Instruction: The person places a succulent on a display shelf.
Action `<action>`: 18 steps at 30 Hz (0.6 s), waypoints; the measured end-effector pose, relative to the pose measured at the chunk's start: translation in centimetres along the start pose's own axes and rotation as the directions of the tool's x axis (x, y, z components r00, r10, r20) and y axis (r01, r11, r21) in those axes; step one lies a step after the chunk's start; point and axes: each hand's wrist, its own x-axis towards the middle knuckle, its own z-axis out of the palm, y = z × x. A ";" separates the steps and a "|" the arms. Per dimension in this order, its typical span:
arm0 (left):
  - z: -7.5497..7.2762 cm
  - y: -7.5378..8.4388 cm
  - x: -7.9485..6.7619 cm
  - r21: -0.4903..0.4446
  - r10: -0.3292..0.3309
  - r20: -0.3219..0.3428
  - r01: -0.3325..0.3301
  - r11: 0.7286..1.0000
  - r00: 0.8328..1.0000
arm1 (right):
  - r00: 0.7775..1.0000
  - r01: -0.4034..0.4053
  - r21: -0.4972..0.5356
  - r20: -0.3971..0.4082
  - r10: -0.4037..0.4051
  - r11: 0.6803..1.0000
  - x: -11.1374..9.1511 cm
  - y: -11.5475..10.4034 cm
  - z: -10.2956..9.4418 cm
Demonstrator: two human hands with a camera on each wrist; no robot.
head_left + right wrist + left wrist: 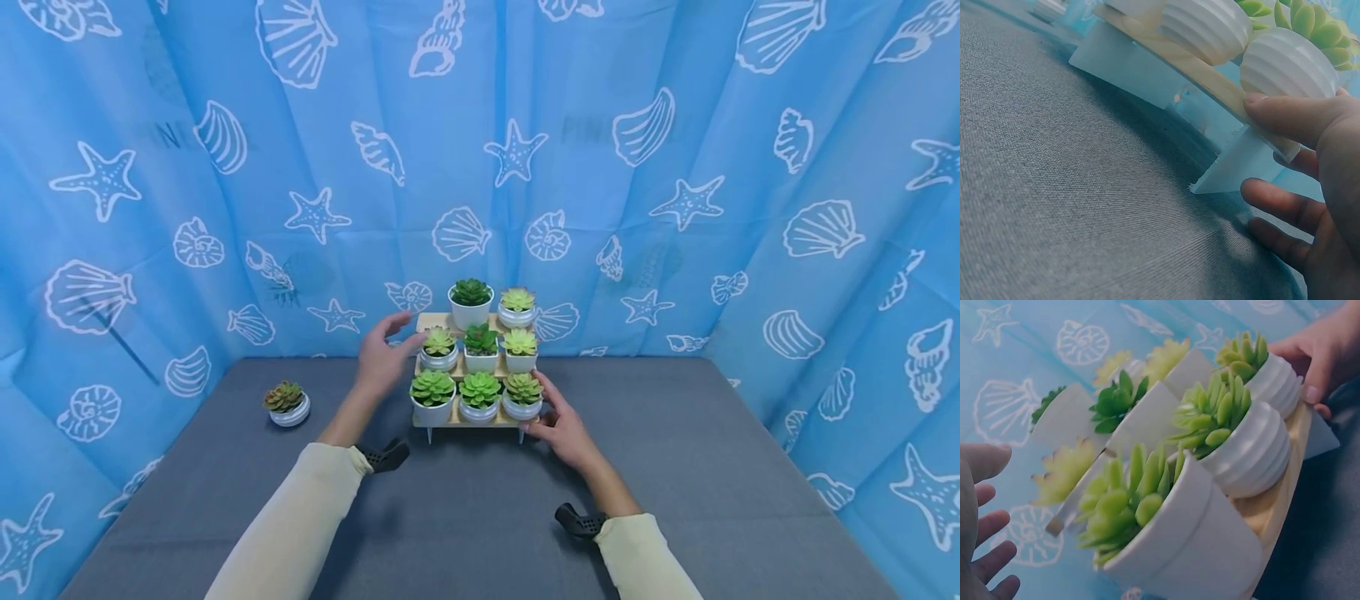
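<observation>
A three-tier plant stand with wooden shelves and translucent side supports holds several artificial succulents in white pots. My right hand grips the right end of the lowest shelf, thumb on the board's edge and a finger under its end in the right wrist view, beside a ribbed pot. My left hand holds nothing. It hovers at the stand's upper left with fingers apart, its thumb close to the middle tier's left succulent. In the left wrist view, a smooth white pot fills the near corner.
A reddish-green succulent in a ribbed white pot stands apart on the grey cloth, to the left. Behind the table hangs a blue curtain printed with shells and starfish, which also runs along both sides.
</observation>
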 end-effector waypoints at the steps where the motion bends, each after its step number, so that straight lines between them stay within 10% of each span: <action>1: -0.2 -0.3 -0.1 -0.005 0.005 -0.012 -0.005 1.000 1.000 | 1.000 -0.002 -0.001 0.001 0.002 1.000 0.0 0.0 0.0; 18: -3.2 -5.0 -0.8 -0.085 -0.031 -0.108 0.022 0.996 0.994 | 1.000 -0.001 -0.003 -0.002 0.001 1.000 0.1 0.3 0.1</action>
